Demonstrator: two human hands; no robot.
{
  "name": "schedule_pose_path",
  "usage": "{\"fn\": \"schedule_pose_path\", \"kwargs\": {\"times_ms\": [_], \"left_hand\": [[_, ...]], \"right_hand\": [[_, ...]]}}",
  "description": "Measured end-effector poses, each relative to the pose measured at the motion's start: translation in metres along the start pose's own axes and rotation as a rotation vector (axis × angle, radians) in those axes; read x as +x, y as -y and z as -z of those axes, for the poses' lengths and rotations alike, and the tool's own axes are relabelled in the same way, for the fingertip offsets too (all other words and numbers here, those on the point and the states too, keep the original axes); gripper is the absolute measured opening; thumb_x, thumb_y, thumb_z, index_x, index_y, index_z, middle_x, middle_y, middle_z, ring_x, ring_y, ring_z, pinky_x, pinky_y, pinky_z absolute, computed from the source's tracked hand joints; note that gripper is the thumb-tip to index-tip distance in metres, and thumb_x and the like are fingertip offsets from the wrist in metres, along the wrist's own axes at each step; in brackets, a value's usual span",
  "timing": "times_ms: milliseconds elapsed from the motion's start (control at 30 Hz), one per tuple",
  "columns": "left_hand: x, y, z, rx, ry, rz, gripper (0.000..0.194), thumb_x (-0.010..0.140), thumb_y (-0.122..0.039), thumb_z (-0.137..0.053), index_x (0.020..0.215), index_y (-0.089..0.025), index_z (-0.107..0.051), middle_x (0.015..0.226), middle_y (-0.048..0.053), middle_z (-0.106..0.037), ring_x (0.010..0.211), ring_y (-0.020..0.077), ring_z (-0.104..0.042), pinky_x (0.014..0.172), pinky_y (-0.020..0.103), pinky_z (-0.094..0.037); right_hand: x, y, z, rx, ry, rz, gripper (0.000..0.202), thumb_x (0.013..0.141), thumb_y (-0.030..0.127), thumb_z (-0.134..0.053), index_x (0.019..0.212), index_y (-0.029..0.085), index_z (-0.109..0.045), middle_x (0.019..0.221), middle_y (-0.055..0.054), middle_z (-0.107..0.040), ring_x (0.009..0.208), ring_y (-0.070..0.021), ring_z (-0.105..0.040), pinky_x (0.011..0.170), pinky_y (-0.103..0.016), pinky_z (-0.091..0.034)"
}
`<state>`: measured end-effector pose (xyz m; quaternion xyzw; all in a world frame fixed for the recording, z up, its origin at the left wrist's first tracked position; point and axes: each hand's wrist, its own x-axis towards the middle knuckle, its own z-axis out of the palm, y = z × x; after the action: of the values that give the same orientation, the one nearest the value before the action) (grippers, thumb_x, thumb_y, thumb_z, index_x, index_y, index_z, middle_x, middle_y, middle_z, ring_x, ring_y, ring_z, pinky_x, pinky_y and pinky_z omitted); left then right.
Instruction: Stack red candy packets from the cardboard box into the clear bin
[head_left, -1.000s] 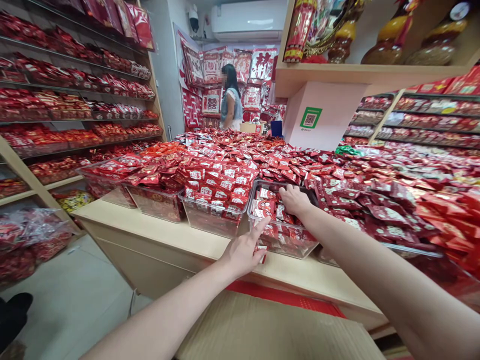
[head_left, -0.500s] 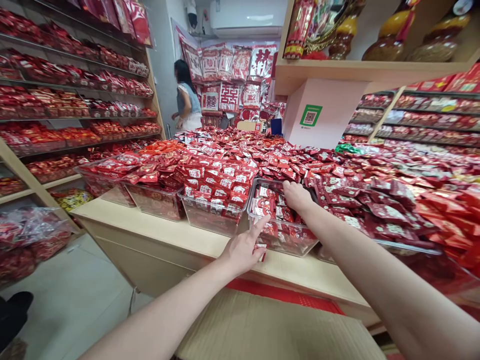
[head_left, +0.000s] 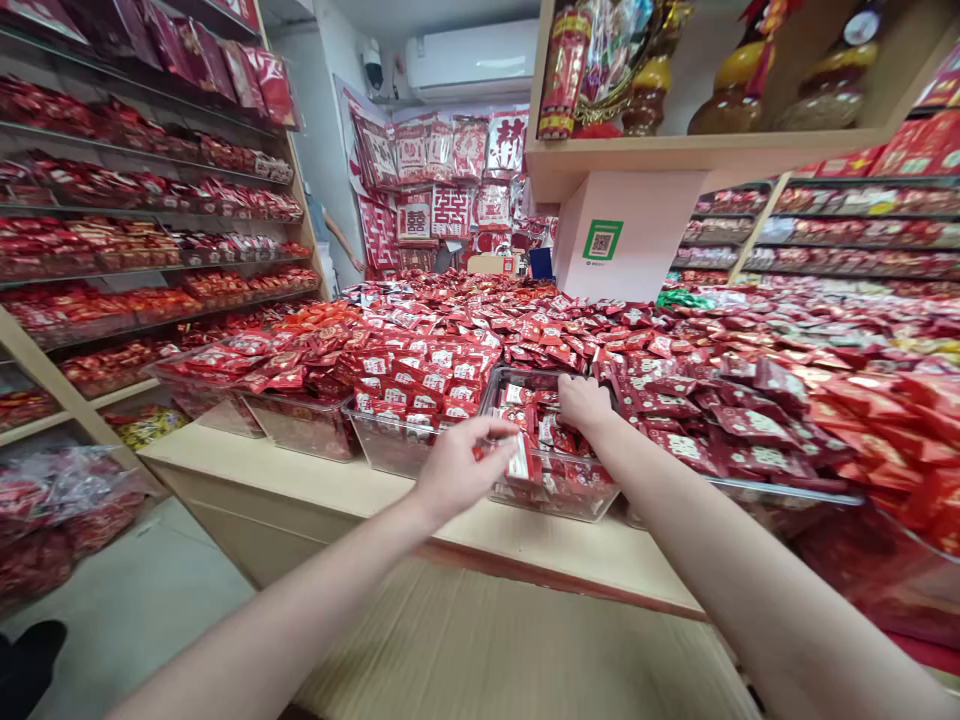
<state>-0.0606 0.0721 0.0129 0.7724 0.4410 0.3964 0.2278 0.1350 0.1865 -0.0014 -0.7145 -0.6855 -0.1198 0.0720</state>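
My left hand (head_left: 463, 465) is at the front rim of a clear plastic bin (head_left: 559, 490), pinching a small red-and-white wrapped packet (head_left: 523, 462) between thumb and fingers. Inside that bin, red and white packets (head_left: 517, 397) lie in a lower layer than in the bins beside it. My right hand (head_left: 586, 405) reaches into the bin's right side with its fingers curled down; what they hold, if anything, is hidden. To the left stands a bin heaped with red packets (head_left: 412, 380), and to the right dark red packets (head_left: 690, 400) are piled high.
The bins stand along a pale wooden counter (head_left: 300, 478), with a cardboard-coloured surface (head_left: 517, 640) close below my arms. A wooden display shelf (head_left: 705, 150) overhangs the counter at right. Stocked shelves (head_left: 150, 265) line the left wall. A person's arm (head_left: 341, 238) shows at the back.
My left hand has lifted the packet off the counter edge up to the bin's rim. My right hand stays in the bin. The person at the back has mostly gone behind the left shelving.
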Motion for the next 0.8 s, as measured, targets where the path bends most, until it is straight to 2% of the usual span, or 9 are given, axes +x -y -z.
{"fn": "schedule_pose_path", "kwargs": {"times_ms": [67,133,200,300,433,533,633,700,800], "left_hand": [[0.034,-0.012,0.005,0.159,0.024,-0.064,0.024,0.074,-0.024,-0.044,0.092,-0.019,-0.059,0.089,0.001,-0.063,0.073,0.0107,-0.057,0.069,0.021,-0.044],[0.068,-0.018,-0.002,0.447,0.173,-0.066,0.026,0.070,-0.018,-0.044,0.090,-0.020,-0.061,0.088,0.000,-0.064,0.078,0.0122,-0.057,0.071,0.021,-0.044],[0.095,-0.018,-0.019,0.666,0.351,-0.044,0.022,0.065,-0.020,-0.051,0.083,-0.022,-0.064,0.086,0.000,-0.064,0.080,0.0152,-0.058,0.072,0.024,-0.044],[0.118,-0.015,-0.051,0.755,0.471,-0.031,0.019,0.049,-0.025,-0.068,0.068,-0.020,-0.065,0.078,0.004,-0.065,0.075,0.0216,-0.059,0.070,0.029,-0.045],[0.130,-0.008,-0.078,0.820,0.529,-0.034,0.037,0.040,-0.029,-0.074,0.073,-0.017,-0.063,0.085,0.010,-0.064,0.080,0.0272,-0.059,0.073,0.034,-0.045],[0.132,0.000,-0.082,0.842,0.499,-0.025,0.054,0.042,-0.036,-0.073,0.090,-0.017,-0.058,0.094,0.012,-0.061,0.086,0.0295,-0.057,0.075,0.037,-0.044],[0.133,0.009,-0.081,0.852,0.431,0.006,0.069,0.050,-0.038,-0.068,0.111,-0.017,-0.043,0.100,0.013,-0.058,0.089,0.0292,-0.056,0.074,0.038,-0.044],[0.133,0.013,-0.082,0.849,0.410,0.021,0.072,0.054,-0.036,-0.066,0.117,-0.018,-0.036,0.101,0.012,-0.058,0.089,0.0278,-0.056,0.074,0.037,-0.044],[0.133,0.017,-0.084,0.832,0.421,0.024,0.065,0.056,-0.036,-0.065,0.114,-0.023,-0.040,0.102,0.009,-0.058,0.092,0.0263,-0.056,0.076,0.035,-0.044]], "right_hand": [[0.002,-0.001,0.000,0.034,0.034,-0.005,0.029,0.073,0.014,-0.045,0.101,0.011,-0.052,0.099,-0.017,-0.057,0.099,-0.0289,-0.049,0.073,-0.038,-0.041],[0.004,-0.002,0.002,0.065,0.061,-0.001,0.029,0.074,0.012,-0.044,0.101,0.010,-0.054,0.100,-0.017,-0.057,0.099,-0.0281,-0.049,0.074,-0.036,-0.042],[0.004,-0.003,0.005,0.094,0.082,0.001,0.029,0.074,0.011,-0.044,0.101,0.010,-0.055,0.100,-0.018,-0.057,0.099,-0.0274,-0.050,0.074,-0.035,-0.042],[0.003,-0.005,0.010,0.131,0.102,0.005,0.028,0.076,0.014,-0.043,0.102,0.011,-0.055,0.101,-0.018,-0.057,0.099,-0.0270,-0.051,0.074,-0.035,-0.042],[0.003,-0.006,0.014,0.156,0.107,-0.007,0.027,0.078,0.015,-0.040,0.100,0.012,-0.056,0.102,-0.018,-0.057,0.097,-0.0276,-0.052,0.072,-0.037,-0.043],[0.005,-0.006,0.015,0.173,0.138,-0.021,0.027,0.078,0.014,-0.039,0.097,0.012,-0.057,0.100,-0.017,-0.059,0.094,-0.0266,-0.055,0.071,-0.036,-0.044],[0.006,-0.006,0.013,0.194,0.127,-0.024,0.026,0.078,0.013,-0.038,0.097,0.011,-0.055,0.098,-0.016,-0.060,0.091,-0.0249,-0.057,0.072,-0.034,-0.044],[0.006,-0.005,0.011,0.202,0.100,-0.028,0.028,0.078,0.012,-0.037,0.102,0.009,-0.051,0.097,-0.017,-0.060,0.090,-0.0238,-0.057,0.072,-0.033,-0.044],[0.003,-0.005,0.010,0.191,0.092,-0.013,0.031,0.077,0.010,-0.037,0.106,0.007,-0.047,0.097,-0.018,-0.059,0.090,-0.0223,-0.057,0.073,-0.030,-0.043]]}}
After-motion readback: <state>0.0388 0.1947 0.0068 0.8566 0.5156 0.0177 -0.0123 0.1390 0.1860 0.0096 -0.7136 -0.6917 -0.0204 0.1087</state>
